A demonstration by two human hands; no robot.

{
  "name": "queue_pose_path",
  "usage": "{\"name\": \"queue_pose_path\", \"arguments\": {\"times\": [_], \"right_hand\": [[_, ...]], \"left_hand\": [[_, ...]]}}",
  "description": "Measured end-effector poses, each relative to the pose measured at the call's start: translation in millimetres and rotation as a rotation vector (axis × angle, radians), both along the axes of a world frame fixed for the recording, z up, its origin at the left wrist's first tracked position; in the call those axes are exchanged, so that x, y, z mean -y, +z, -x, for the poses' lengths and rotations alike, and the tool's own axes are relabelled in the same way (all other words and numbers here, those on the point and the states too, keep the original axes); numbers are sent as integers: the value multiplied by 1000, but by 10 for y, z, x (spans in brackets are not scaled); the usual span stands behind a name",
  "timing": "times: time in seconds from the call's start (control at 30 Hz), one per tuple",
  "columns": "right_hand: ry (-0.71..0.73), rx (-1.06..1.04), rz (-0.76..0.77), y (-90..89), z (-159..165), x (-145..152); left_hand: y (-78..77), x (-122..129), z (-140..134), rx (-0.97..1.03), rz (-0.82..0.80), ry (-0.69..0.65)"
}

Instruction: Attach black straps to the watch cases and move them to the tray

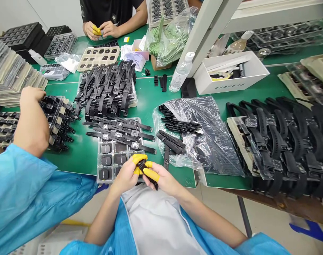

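A worker's left hand (126,175) and right hand (161,179) meet at the near edge of a green table (148,95), both pinching one small black strap piece (143,166) between fingertips capped in yellow finger cots (151,174). The piece sits between the two hands, just off the table edge and above the worker's white apron (153,219); its exact shape is too small to tell.

Just beyond the hands lies a clear tray (112,159) of dark square watch bodies, with several finished watches (119,132) laid flat across its far end. Farther back, a stack of watches (108,85) rests on another tray. To the right, a clear plastic bag (203,138) holds loose black straps (174,140), some spilling from its open mouth toward the hands. At the far right, more strapped watches (283,141) lie in rows.

On the left, a co-worker in a blue sleeve (23,191) reaches a hand (31,95) onto trays of black parts (57,120). Across the table, another person (110,14) in black handles something small with yellow-capped fingers. A plastic bottle (181,72) stands beside a white box (230,74) near the middle.
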State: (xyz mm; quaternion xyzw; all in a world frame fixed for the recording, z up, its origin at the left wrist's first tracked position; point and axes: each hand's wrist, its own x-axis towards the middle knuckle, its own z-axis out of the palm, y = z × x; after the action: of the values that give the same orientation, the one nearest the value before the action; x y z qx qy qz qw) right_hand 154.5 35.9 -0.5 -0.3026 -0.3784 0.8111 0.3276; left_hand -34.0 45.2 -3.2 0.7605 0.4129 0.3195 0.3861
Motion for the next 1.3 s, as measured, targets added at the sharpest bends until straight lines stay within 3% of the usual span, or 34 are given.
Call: {"name": "queue_pose_path", "arguments": {"times": [0.23,0.37,0.6,0.83,1.07,1.2,1.3], "right_hand": [[43,1,-2,-37,-69,-4],[-10,-35,10,-95,-33,12],[-103,-160,175,-105,22,7],[-137,-125,256,-65,-3,-2],[-139,-70,233,-79,-9,-8],[-132,-56,156,-127,-14,19],[-118,-45,94,-146,-28,24]], "left_hand": [[15,25,7,-6,-20,-14],[11,52,3,-25,-53,10],[-49,68,-3,-126,-213,65],[73,49,48,-196,-210,-55],[89,38,34,-392,-267,-34],[83,43,64,-246,-214,-73],[25,57,96,-122,-178,18]]}}
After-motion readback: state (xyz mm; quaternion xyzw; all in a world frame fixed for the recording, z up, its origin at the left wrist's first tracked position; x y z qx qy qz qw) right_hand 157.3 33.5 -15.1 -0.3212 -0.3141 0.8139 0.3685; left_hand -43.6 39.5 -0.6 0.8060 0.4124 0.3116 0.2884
